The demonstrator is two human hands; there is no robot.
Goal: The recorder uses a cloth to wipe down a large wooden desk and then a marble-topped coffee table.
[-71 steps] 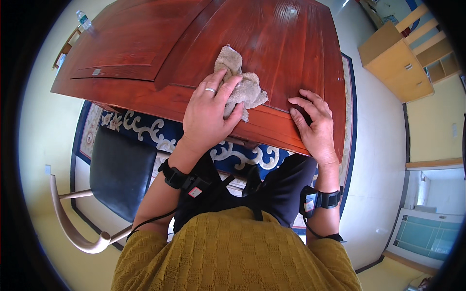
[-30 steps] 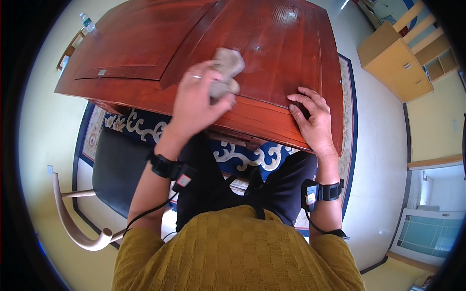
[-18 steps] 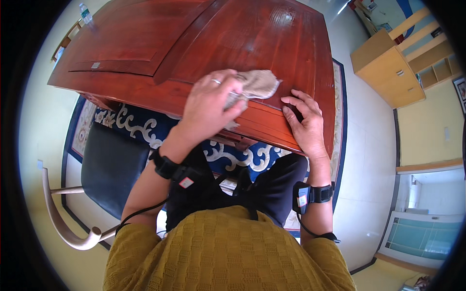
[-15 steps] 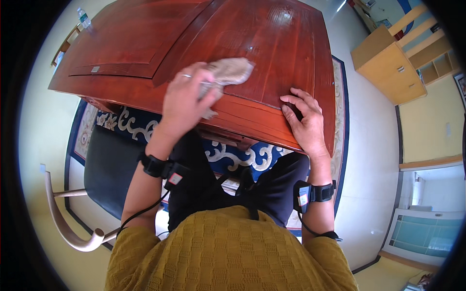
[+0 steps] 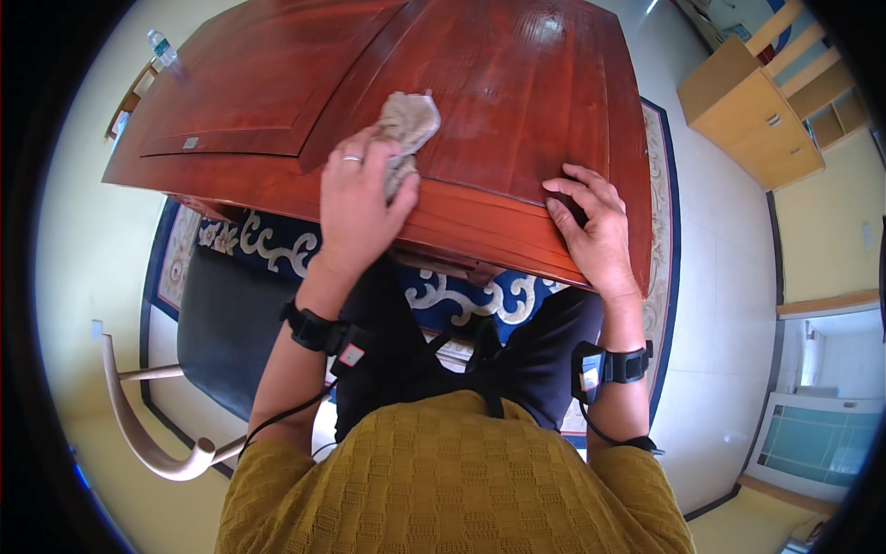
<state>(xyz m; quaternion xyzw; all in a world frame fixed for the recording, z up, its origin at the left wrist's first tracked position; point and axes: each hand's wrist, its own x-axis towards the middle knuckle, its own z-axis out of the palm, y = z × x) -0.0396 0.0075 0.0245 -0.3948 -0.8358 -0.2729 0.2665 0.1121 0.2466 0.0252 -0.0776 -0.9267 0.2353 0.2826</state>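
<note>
My left hand (image 5: 362,194), with a ring on one finger, presses a beige cloth (image 5: 411,120) onto the glossy reddish-brown wooden desk (image 5: 517,102). Part of the cloth is bunched between thumb and fingers, and its loose end spreads out beyond the fingertips, away from me. Over at the right, my right hand (image 5: 598,226) rests on the desk's near edge. Its fingers are bent but apart, with nothing in them.
A clear plastic bottle (image 5: 161,46) stands at the desk's far left. To my left is a dark-seated chair (image 5: 226,323) with a curved wooden arm. Beneath lies a blue patterned rug (image 5: 517,295). A light wooden cabinet (image 5: 757,120) stands off to the right.
The cloth's loose end has swung leftward and now points more away from me. My left hand still holds it. My right hand keeps its place on the desk edge; the whole view has shifted slightly.
</note>
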